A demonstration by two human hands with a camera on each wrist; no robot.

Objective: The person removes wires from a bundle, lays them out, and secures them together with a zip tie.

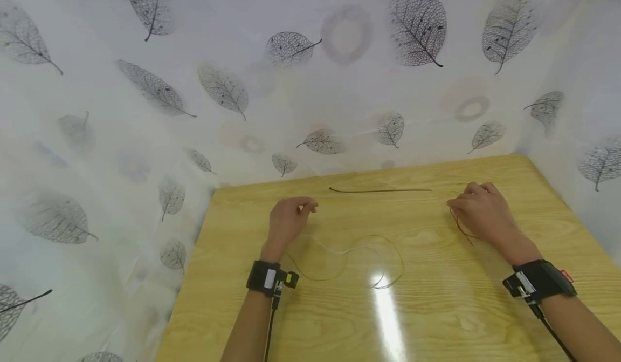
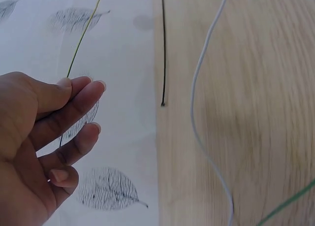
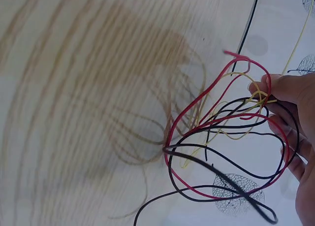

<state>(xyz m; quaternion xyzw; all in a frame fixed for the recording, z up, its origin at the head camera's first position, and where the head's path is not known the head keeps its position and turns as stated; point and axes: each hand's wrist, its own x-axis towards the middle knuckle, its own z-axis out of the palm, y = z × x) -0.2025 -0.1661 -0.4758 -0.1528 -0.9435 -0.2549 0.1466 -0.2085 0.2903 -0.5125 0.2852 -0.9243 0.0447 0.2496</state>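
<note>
My left hand (image 1: 288, 222) is raised above the left part of the table, and its thumb and finger pinch a thin yellow wire (image 2: 82, 34). In the left wrist view this wire runs up out of the frame. Over the right side, my right hand (image 1: 485, 213) pinches a tangled bundle of looped wires, with red (image 3: 197, 98), black (image 3: 221, 174) and yellow strands. From those fingertips a yellow strand (image 3: 298, 39) leads off to the upper right. Whether both hands hold the same yellow wire I cannot tell.
A straight black wire (image 1: 380, 191) lies near the table's back edge. Between my forearms, loosely curved yellow (image 1: 402, 262) and white (image 2: 193, 98) wires lie on the wooden table (image 1: 436, 308); a green strand (image 2: 288, 202) shows too. Leaf-patterned sheeting (image 1: 349, 97) surrounds the table's back and sides.
</note>
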